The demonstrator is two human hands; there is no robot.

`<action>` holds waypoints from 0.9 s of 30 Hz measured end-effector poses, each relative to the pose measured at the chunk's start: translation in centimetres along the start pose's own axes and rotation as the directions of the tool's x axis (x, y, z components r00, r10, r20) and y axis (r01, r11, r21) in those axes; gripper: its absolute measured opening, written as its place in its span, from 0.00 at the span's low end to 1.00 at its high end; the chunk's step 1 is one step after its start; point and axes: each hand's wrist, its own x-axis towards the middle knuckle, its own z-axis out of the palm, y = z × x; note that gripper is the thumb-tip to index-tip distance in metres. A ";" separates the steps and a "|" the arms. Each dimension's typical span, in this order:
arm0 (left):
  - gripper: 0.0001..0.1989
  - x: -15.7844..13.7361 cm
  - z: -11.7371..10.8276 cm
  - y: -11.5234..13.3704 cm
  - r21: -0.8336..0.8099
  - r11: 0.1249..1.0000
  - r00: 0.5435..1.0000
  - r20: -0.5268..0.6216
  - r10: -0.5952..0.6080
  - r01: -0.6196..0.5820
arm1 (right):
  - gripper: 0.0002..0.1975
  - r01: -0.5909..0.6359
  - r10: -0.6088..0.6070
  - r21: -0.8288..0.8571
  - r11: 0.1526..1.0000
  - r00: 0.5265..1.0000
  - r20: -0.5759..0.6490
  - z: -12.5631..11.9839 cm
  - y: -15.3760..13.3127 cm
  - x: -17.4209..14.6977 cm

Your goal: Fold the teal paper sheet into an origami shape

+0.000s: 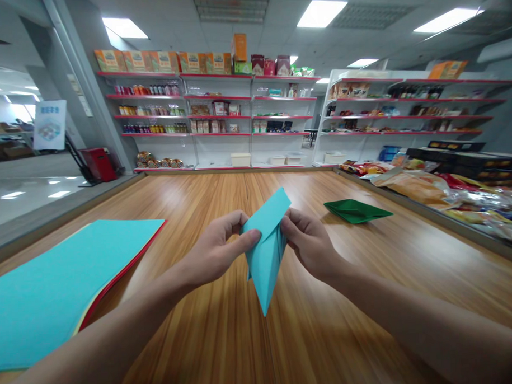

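Several folds are seen to be already in place in the light-blue, pointed piece of folded paper [263,264]: a narrow tip has been formed at its six o'clock end, and a slanting band is laid across its upper part, jutting out toward one o'clock. By judgement, the folding is partway through, since the band's end is left sticking out past the body and loose layers are shown along the lower left edge. How many folds are left cannot be told. A dark-green, flat, pointed piece of folded paper [353,211], well apart at two o'clock on the brown wood-grain desk [211,339], is judged to be a finished or set-aside piece. The stack of light-blue, pale-yellow and red paper sheets [74,277] at nine o'clock is seen lying flat, with no crease visible on its top sheet.

The light-blue paper is held above the desk, between the two hands. At its nine o'clock side it is pinched by the left hand [218,244], with the thumb laid on the front face. At its three o'clock side the edge is gripped by the right hand [310,243], with the fingers partly hidden behind.
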 end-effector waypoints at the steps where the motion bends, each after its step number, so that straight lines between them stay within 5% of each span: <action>1: 0.14 -0.1 0.1 -0.3 0.014 1.000 0.999 0.032 -0.004 0.004 | 0.18 -0.011 0.010 0.023 1.000 0.999 0.046 -0.1 -0.1 0.0; 5: 0.12 -0.4 0.4 -1.4 0.112 0.993 0.996 0.086 0.033 -0.043 | 0.18 -0.002 0.008 -0.034 0.999 0.984 0.180 -0.3 -0.4 -0.2; 10: 0.22 -0.7 0.7 -1.6 0.127 0.974 0.981 -0.006 0.192 -0.190 | 0.19 -0.008 0.028 -0.172 0.985 0.993 0.115 -0.3 -0.3 -0.3; 12: 0.18 -0.7 0.8 -1.5 0.216 0.945 0.966 -0.022 0.256 -0.246 | 0.19 -0.008 0.028 -0.171 0.985 0.993 0.114 -0.3 0.0 -0.3; 18: 0.03 -0.9 1.0 -1.4 0.534 0.700 0.873 0.190 0.448 -0.475 | 0.18 0.054 -0.032 -0.163 0.985 0.991 0.130 -0.1 0.3 -0.4; 23: 0.02 -1.1 1.4 -1.7 0.623 0.617 0.844 0.139 0.517 -0.481 | 0.16 0.086 -0.061 -0.286 0.954 0.994 0.095 0.4 -0.2 -0.8; 27: 0.05 -1.1 2.1 -1.3 0.672 0.636 0.891 0.079 0.447 -0.379 | 0.13 0.122 -0.089 -0.271 0.955 0.987 0.131 0.8 -0.6 -0.9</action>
